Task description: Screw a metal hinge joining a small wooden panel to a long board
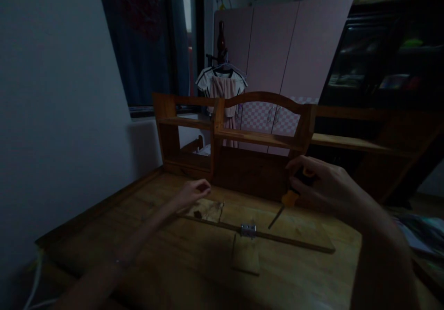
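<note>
The left hand (pixel 194 192) is over the left end of the long board (pixel 284 223). Its arm comes up from the near left, and the hand reaches to the right. The fingers are bent in, with their tips close to the thumb. I cannot tell if they touch or pinch something small.

The right hand (pixel 322 180) is higher up, on the right, with its wrist bent and its arm coming from the near right. Its fingers are closed around the screwdriver (pixel 289 198), which is yellow and black. The screwdriver leans, and its thin metal end points down and to the left. Its tip is near the shiny hinge (pixel 248 230), on the hinge's right side. I cannot tell if the tip touches the wood.

The hinge sits at the near edge of the long board, right by the small board (pixel 246 255). Both boards are on the wooden table (pixel 166 264), in front of the brown shelf (pixel 256 136).

Fingers hide part of the screwdriver's handle. The picture's bottom edge cuts off both arms. It is dark, so the hinge's holes are hard to see.
</note>
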Demonstrator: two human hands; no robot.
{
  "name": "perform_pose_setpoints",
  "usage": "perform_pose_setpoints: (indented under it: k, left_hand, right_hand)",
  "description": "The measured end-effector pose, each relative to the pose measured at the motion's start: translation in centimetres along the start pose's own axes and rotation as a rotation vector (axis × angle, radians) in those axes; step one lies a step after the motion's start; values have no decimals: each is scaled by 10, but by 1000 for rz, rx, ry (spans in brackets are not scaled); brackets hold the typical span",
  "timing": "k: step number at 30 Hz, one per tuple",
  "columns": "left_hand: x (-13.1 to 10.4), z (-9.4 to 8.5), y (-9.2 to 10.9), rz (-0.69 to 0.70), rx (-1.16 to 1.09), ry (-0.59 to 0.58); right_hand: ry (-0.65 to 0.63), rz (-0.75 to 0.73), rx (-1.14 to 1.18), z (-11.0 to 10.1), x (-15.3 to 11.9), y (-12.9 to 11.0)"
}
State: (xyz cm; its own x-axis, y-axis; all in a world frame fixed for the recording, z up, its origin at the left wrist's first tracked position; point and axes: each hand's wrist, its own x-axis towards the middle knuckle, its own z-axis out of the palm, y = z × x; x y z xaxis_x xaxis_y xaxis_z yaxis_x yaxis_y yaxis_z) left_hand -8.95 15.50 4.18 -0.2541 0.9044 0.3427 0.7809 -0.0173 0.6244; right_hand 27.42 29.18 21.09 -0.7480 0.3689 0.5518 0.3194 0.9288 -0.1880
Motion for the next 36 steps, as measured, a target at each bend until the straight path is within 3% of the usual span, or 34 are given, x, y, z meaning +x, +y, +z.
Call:
perform_pose_setpoints:
  k: [4, 7, 10, 13, 22, 26, 29, 32, 34, 36]
  left_hand:
    - [-43, -93, -72, -251, 214, -6]
    - [-85, -146, -118, -414, 293, -64]
    - [-119, -175, -140, -522, 357, -134]
    - [-138, -183, -140, -556, 370, -139]
    - [-131, -154, -120, -487, 344, -29]
    - [-112, -144, -109, -432, 312, 41]
    - [-85, -130, -88, -380, 282, 93]
    - [-50, -91, -46, -247, 190, 148]
    - [-28, -48, -7, -100, 66, 133]
    - [-12, 2, 31, 31, -50, 7]
  right_hand:
    - [17, 20, 15, -10, -7, 3]
    - [47, 44, 16, -17, -12, 2]
    - [92, 34, 12, -22, -15, 0]
    - [98, 23, 15, -22, -16, 0]
    - [76, -22, 43, -19, -18, 1]
    - [76, -32, 27, -17, -16, -2]
    - [46, -19, 20, -14, -14, -5]
    - [26, -8, 24, -11, -12, -5]
    - [24, -5, 14, -9, -11, -3]
    - [21, 1, 11, -7, -11, 0]
